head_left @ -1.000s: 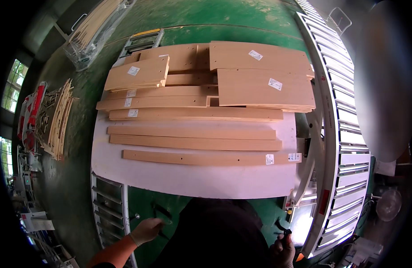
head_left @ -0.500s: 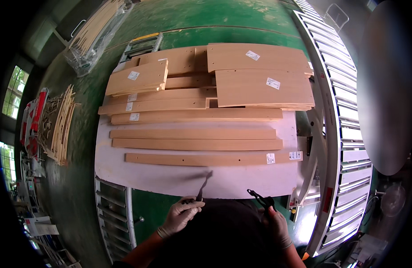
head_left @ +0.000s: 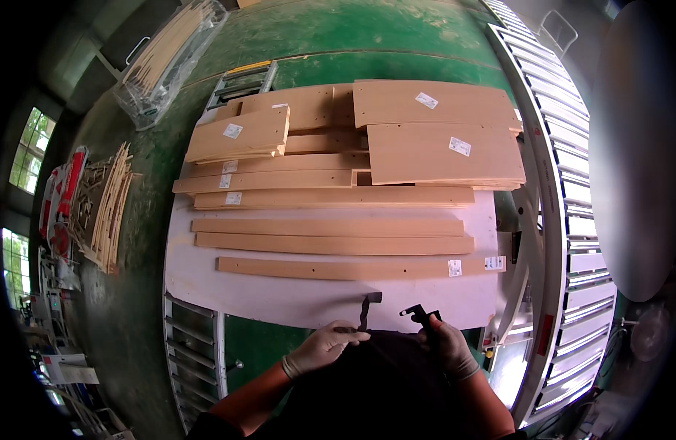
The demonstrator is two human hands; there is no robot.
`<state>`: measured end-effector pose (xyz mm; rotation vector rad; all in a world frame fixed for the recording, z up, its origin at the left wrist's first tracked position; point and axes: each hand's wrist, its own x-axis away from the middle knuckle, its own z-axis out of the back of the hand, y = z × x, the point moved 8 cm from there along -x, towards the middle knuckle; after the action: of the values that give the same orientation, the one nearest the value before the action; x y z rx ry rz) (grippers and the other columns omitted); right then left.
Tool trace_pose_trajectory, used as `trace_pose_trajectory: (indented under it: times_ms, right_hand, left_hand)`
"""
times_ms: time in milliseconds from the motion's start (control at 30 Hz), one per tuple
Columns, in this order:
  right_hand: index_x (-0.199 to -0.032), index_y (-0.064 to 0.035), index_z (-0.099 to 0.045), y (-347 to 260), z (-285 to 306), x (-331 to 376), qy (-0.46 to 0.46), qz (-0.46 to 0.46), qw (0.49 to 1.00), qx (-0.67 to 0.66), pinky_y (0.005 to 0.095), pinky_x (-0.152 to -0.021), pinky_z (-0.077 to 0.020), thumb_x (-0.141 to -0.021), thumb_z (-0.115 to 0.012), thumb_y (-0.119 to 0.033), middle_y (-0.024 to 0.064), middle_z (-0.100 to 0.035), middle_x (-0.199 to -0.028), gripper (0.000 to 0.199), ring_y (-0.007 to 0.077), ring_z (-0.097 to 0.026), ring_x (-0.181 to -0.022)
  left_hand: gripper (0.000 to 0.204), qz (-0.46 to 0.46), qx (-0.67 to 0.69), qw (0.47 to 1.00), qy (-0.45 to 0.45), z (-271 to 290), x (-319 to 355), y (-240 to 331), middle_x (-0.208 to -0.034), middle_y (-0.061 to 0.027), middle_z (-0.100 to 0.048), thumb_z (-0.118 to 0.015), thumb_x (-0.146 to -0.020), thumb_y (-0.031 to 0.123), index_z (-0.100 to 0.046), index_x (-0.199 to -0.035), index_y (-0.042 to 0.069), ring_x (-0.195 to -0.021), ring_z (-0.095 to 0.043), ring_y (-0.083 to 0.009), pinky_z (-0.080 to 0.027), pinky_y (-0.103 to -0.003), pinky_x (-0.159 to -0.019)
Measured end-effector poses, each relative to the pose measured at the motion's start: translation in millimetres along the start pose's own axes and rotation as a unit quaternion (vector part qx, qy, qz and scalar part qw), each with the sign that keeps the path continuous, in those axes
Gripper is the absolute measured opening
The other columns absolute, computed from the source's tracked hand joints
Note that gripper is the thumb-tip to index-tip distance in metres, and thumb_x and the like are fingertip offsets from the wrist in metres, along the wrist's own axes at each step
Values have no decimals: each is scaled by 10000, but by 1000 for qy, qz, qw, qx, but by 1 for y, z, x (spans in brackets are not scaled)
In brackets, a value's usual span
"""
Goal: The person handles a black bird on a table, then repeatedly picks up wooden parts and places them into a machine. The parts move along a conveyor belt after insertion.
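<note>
Low in the frame's centre, your gloved left hand [head_left: 322, 347] pinches one dark metal bracket [head_left: 365, 312] and your right hand [head_left: 444, 345] grips another bracket [head_left: 419, 314], both poised over the white table edge [head_left: 279, 304], where a loose pinch risks dropping either.

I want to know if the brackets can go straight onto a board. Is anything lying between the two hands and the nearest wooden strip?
Nothing visible: only bare white table separates the left hand and right hand from the nearest strip.
</note>
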<state>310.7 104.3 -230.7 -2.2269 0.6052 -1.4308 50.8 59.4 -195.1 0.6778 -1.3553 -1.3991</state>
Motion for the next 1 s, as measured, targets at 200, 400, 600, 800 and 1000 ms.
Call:
trace_pose_trajectory:
  times_ms: [200,400,600,800,1000]
  right_hand:
    - [-1012,-39,-625,-27,-44,-21,-66,21,988,140,266,-647,-407,-1110,-503,-296,-12,-558,-777,301,88,-489,-692]
    - [-987,-43,-639,-38,-79,-10,-117,149,900,392,367,-693,-497,-1068,-569,-278,70,-631,-778,258,223,-614,-724]
    - [-1146,-99,-662,-49,-109,11,-115,270,754,588,507,-727,-548,-981,-647,-257,180,-711,-877,229,420,-690,-833]
    - [-1150,-118,-666,-49,-111,14,-111,304,717,617,503,-708,-548,-982,-640,-283,157,-707,-858,237,398,-695,-809]
    - [-1143,-116,-659,-52,-119,13,-132,288,703,636,501,-693,-549,-978,-644,-276,153,-704,-850,230,392,-694,-793]
  left_hand:
    - [438,-67,-104,992,33,3,-3,12,-1287,-158,-610,-580,-894,-81,-791,-1179,176,-1159,-660,-317,-518,-371,-1046]
    - [288,-74,-191,978,35,5,0,19,-1229,-130,-656,-639,-877,12,-799,-1065,159,-1089,-677,-317,-553,-391,-951]
    - [190,-40,-194,980,-15,1,-6,11,-1137,-101,-709,-666,-845,105,-796,-978,143,-1002,-704,-319,-571,-397,-866]
    - [169,-68,-228,970,-59,-3,-13,14,-1118,-102,-713,-652,-832,124,-786,-935,130,-962,-706,-322,-573,-412,-831]
    - [163,-82,-287,949,-104,-7,-15,17,-1096,-80,-708,-644,-839,150,-775,-934,139,-921,-706,-311,-575,-422,-802]
